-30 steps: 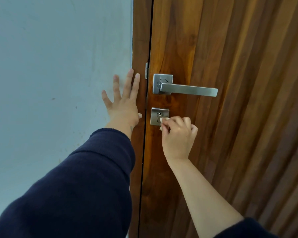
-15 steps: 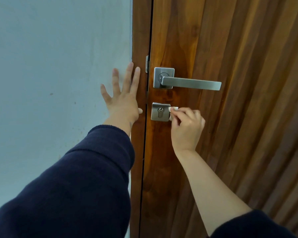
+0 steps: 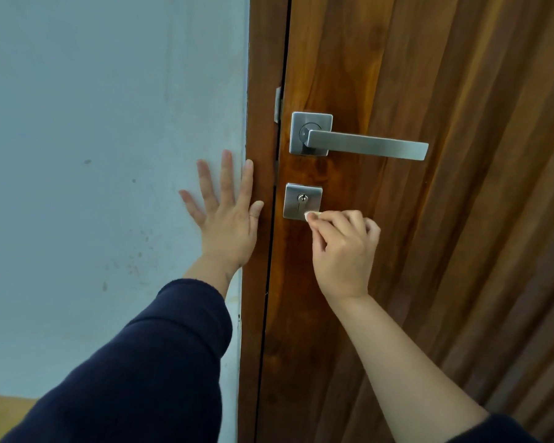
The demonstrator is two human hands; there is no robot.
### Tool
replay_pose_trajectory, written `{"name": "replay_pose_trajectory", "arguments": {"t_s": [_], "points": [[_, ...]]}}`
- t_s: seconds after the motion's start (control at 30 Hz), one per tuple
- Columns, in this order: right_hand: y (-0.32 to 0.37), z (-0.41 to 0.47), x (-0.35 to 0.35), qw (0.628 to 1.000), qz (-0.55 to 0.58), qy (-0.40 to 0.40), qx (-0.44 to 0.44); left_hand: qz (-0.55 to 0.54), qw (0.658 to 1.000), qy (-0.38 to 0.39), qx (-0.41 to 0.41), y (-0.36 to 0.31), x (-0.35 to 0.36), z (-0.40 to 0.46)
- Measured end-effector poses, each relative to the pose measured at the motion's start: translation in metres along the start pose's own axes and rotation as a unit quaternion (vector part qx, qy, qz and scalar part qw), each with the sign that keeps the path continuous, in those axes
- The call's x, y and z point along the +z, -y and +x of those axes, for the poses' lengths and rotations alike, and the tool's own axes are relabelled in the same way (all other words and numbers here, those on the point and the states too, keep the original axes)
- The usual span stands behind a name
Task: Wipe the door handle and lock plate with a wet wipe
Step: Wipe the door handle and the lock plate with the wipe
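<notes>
- The lock plate point(image 3: 302, 201) sits on the wooden door point(image 3: 397, 282) just below the door handle point(image 3: 362, 144), close to the door's edge. I see the wet wipe point(image 3: 312, 215) touching the plate's lower right corner.
- My right hand point(image 3: 344, 251) has its grip curled tight, fingers pinching the wipe; only a small white tip of it shows past the fingertips point(image 3: 320, 220).
- So little wipe is exposed that I judge knuckles or nails could drag on the metal instead, leaving smears rather than a clean surface.
- The contact is at the very corner; a stroke from here could slide off onto the wood and leave the keyhole point(image 3: 302, 197) area and left side of the plate untouched.
- A tightly wadded wipe could also slip from the pinch if pressed hard against the raised edge.
- The handle lies apart from the wipe; whether it is clean I cannot tell, so skipping it is a risk.
- My left hand point(image 3: 227, 215) lies flat with fingers spread, holding nothing, across the wall point(image 3: 93, 155) and door frame point(image 3: 259, 91). If the door shifts, fingers near that gap could be pinched.
</notes>
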State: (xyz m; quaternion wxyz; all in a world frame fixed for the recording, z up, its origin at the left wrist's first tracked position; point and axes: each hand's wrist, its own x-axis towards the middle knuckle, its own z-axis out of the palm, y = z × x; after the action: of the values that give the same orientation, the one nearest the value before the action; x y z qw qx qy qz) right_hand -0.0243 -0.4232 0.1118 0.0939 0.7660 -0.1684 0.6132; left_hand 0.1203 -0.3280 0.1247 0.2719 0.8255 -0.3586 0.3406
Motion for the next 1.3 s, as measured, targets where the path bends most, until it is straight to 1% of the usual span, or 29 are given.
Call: {"name": "replay_pose_trajectory", "arguments": {"t_s": [0.1,0.17,0.33,0.4,0.5,0.63,0.7,0.8,0.87,1.0,1.1,1.23,1.3], "points": [[0.001,0.007,0.004,0.999,-0.025,-0.016,-0.045,0.004,1.0,-0.025,0.004,0.001,0.004,0.001],[0.005,0.012,0.008,0.998,-0.03,-0.026,-0.056,0.002,0.999,-0.035,0.007,0.002,0.005,0.001],[0.0,-0.005,0.013,0.996,-0.027,-0.01,-0.079,0.001,0.999,-0.042,0.006,0.003,0.006,0.0],[0.0,-0.001,0.012,0.996,-0.032,-0.041,-0.077,0.005,0.999,-0.04,0.008,0.003,0.006,0.001],[0.011,0.019,0.015,0.992,-0.028,-0.077,-0.098,0.003,0.999,-0.04,0.008,0.004,0.005,0.002],[0.01,0.01,0.02,0.99,-0.033,-0.04,-0.134,-0.009,0.999,-0.033,0.014,0.004,0.006,0.001],[0.006,0.007,0.015,0.991,-0.027,-0.036,-0.128,-0.012,0.999,-0.026,0.014,0.005,0.004,0.001],[0.012,0.026,0.009,0.991,0.002,-0.08,-0.105,-0.022,1.0,-0.005,0.014,0.005,0.001,0.002],[0.016,0.039,0.01,0.991,0.008,-0.092,-0.095,-0.027,0.999,0.007,0.014,0.005,-0.003,0.002],[0.008,0.03,0.014,0.992,-0.025,-0.042,-0.115,-0.032,0.999,0.029,0.013,0.005,-0.005,0.002],[0.002,0.015,0.016,0.989,-0.04,-0.007,-0.142,-0.029,0.999,0.024,0.015,0.005,-0.004,0.002],[-0.004,0.0,0.02,0.989,-0.042,-0.003,-0.14,-0.029,0.999,0.024,0.013,0.005,-0.003,0.003],[0.001,-0.002,0.024,0.994,-0.035,-0.017,-0.106,-0.025,0.999,0.02,0.015,0.005,-0.003,0.003]]}}
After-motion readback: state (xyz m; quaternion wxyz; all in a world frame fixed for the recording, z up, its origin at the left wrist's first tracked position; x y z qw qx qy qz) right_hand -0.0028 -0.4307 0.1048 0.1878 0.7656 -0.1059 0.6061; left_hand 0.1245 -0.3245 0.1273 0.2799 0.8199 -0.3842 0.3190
